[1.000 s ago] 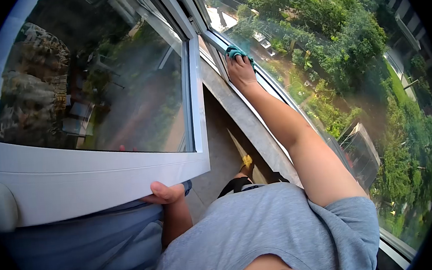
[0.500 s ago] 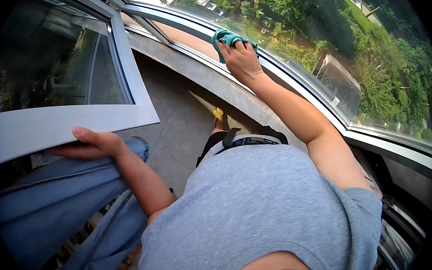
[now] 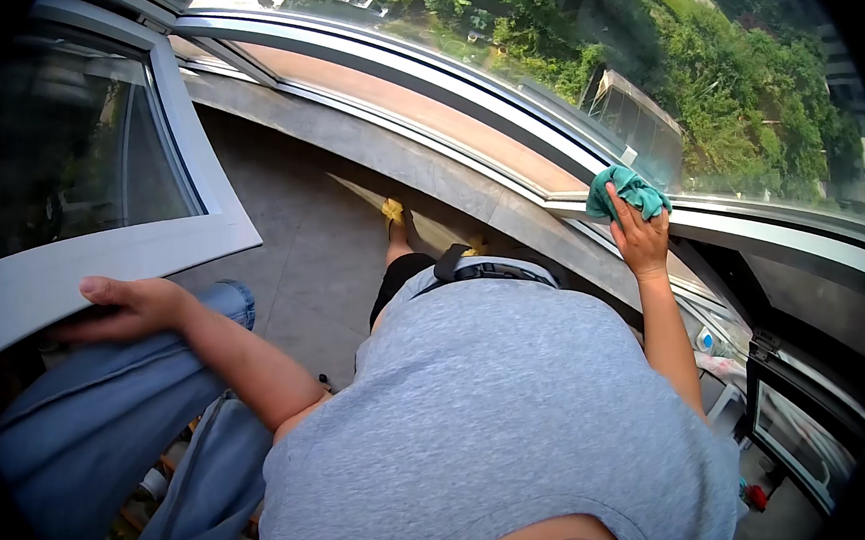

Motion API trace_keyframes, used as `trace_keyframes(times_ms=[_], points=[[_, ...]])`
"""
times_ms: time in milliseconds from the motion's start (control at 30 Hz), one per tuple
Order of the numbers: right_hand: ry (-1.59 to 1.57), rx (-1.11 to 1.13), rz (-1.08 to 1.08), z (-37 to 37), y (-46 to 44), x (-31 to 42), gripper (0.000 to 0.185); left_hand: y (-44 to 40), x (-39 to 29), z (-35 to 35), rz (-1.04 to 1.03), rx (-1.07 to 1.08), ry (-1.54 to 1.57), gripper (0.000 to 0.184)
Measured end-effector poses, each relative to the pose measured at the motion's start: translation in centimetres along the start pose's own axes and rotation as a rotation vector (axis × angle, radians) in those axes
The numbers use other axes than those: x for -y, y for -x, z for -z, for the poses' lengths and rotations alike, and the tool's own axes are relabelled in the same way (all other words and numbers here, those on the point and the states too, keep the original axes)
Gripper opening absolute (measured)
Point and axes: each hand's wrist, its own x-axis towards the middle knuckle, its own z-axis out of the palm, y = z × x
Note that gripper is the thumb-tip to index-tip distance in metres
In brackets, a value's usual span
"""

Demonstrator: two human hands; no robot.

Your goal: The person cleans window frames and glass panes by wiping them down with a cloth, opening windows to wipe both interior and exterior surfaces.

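Note:
My right hand [image 3: 641, 240] presses a crumpled teal cloth [image 3: 628, 193] against the white window frame [image 3: 511, 94], near the joint where two lengths of it meet. Its fingers lie over the cloth. At the left, a white-framed window sash [image 3: 101, 263] stands swung open. My left hand [image 3: 134, 309] holds the sash's lower edge, thumb on the near face and the other fingers beneath, partly in shadow.
Blue jeans [image 3: 111, 403] hang below the left hand. A grey sill [image 3: 395, 157] runs under the window, above a grey tiled floor [image 3: 289, 220]. A dark-framed open pane [image 3: 804, 415] stands at the lower right. Trees [image 3: 741, 98] show through the glass.
My right hand has moved the teal cloth along the frame to the right and closer to me. The view has shifted, and my left hand stays at the sash edge.

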Motion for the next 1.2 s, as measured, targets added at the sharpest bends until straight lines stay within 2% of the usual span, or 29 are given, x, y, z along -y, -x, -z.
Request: trace_keyframes(times_ms=[33,100,167,267,367,400,567,633,700,800,867,967,1000,1033,1100,1167,1200], points=[[0.004,0.002,0.009,-0.1,-0.1,0.0,0.082,0.1,0.2,-0.1,-0.007,-0.010,0.003,0.081],[-0.162,-0.022,-0.131,-0.3,-0.6,0.9,0.076,0.2,0.4,-0.3,-0.009,-0.021,0.000,0.082],[-0.206,-0.189,-0.262,-1.8,-2.2,3.0,0.068,0.0,0.0,-0.8,0.044,-0.051,0.053,0.088],[-0.193,-0.151,-0.182,-2.2,-8.4,7.3,0.070,0.6,-0.6,-0.4,0.115,-0.010,-0.038,0.094],[-0.218,-0.158,0.019,-0.4,-18.2,12.2,0.076,0.2,-1.9,-1.5,0.177,-0.070,-0.018,0.097],[-0.231,-0.157,0.048,-0.5,-21.1,14.1,0.075,0.2,-2.1,-1.3,0.193,-0.029,-0.019,0.096],[-0.212,-0.268,0.182,-2.2,-34.7,23.9,0.075,1.0,-1.7,-1.0,0.113,0.002,-0.081,0.090],[-0.200,-0.302,0.225,-3.6,-40.1,27.7,0.072,1.6,-1.3,-1.0,0.132,-0.018,-0.066,0.086],[-0.234,-0.343,0.285,-4.2,-44.9,31.0,0.068,1.8,-1.0,-0.5,0.161,0.042,-0.009,0.083],[-0.275,-0.380,0.332,-5.6,-51.7,35.8,0.059,1.0,-0.5,0.5,0.128,0.195,-0.125,0.079],[-0.293,-0.382,0.368,-5.4,-55.5,38.4,0.051,0.7,0.2,-0.2,0.061,0.104,-0.271,0.071],[-0.332,-0.324,0.404,-5.6,-61.3,42.5,0.051,0.8,1.1,0.3,0.045,0.074,-0.391,0.079],[-0.367,-0.267,0.414,-5.5,-63.1,43.8,0.052,1.3,1.6,0.6,0.088,0.083,-0.354,0.080],[-0.397,-0.338,0.409,-6.0,-64.9,45.3,0.044,1.6,2.0,1.3,0.123,0.094,-0.316,0.082],[-0.475,-0.265,0.413,-6.1,-68.4,47.7,0.038,1.9,2.5,2.2,0.140,0.112,-0.266,0.083],[-0.477,-0.258,0.424,-5.9,-70.7,49.2,0.040,1.9,3.0,3.1,0.128,0.148,-0.216,0.083],[-0.469,-0.247,0.437,-5.5,-71.6,49.6,0.041,1.5,2.7,3.0,0.107,0.192,-0.309,0.083]])
